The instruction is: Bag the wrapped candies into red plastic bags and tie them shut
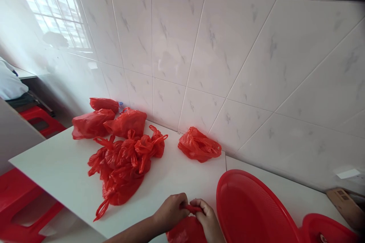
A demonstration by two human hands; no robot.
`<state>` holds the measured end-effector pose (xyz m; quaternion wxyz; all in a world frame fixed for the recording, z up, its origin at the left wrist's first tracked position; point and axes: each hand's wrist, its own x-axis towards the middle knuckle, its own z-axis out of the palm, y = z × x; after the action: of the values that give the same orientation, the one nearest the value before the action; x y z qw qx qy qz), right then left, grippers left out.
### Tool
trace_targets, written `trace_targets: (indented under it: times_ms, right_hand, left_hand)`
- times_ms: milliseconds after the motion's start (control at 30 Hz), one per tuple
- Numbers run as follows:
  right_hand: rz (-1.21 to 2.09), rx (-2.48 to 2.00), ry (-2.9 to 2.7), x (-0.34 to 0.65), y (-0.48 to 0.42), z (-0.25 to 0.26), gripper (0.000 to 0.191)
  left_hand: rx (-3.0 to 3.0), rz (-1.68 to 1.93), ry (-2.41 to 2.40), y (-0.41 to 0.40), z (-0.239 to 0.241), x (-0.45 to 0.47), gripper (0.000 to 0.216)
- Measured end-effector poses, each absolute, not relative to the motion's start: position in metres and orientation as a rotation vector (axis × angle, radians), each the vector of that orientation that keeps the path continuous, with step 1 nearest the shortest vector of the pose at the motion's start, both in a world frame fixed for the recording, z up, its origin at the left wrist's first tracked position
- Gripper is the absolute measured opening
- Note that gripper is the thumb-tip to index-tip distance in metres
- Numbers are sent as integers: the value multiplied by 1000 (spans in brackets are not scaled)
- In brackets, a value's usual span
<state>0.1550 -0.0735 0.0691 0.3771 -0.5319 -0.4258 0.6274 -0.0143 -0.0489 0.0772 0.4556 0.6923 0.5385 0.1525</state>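
A white tiled wall (228,64) with a bamboo-print border fills the upper part of the view, and a white table (57,167) runs along its foot. On the right of the table lies a large round red basket (251,205) with a finely perforated floor, tilted toward the camera. A smaller red basin (327,229) shows at the bottom right corner. Red stools (17,201) stand on the floor to the left.

In the middle of the table sits a heap of knotted red bags (122,163), handles sticking out. Behind it, near the wall, are three fuller bags (94,123), and a lone crumpled bag (199,145) lies apart to the right, close to the wall.

At the near edge of the table, just left of the basket, the person works on a red plastic bag (185,231), its body partly cut off by the frame. The left hand (171,212) and right hand (209,220) are drawn close together, each with fingers curled and pinching the bag's twisted neck (192,209) between them.

The bag looks thin, soft and light, with a slick film that probably slips under a loose grip and tears if yanked. The gathered neck seems the best place to hold it, since the body would merely crumple.
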Motion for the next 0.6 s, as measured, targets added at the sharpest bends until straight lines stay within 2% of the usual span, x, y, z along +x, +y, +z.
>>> trace_targets:
  times_ms: [100,267,367,467,600]
  right_hand:
    - [1516,-1419,-983,169,-72,60,29]
    - [827,-1797,-1293,195,-76,23,26]
    - [560,-1847,-1479,205,-89,-6,32]
    - [459,-1851,-1611,211,-103,-31,37]
    - [549,-1812,-1648,220,-111,-40,39]
  left_hand:
    - [1766,386,1263,-49,78,-25,6]
    - [1891,359,1206,-48,71,-65,11]
    - [1871,313,1312,-49,58,-95,9]
    - [1813,230,1497,-52,44,-117,6]
    - [1820,119,1613,-54,36,-121,6]
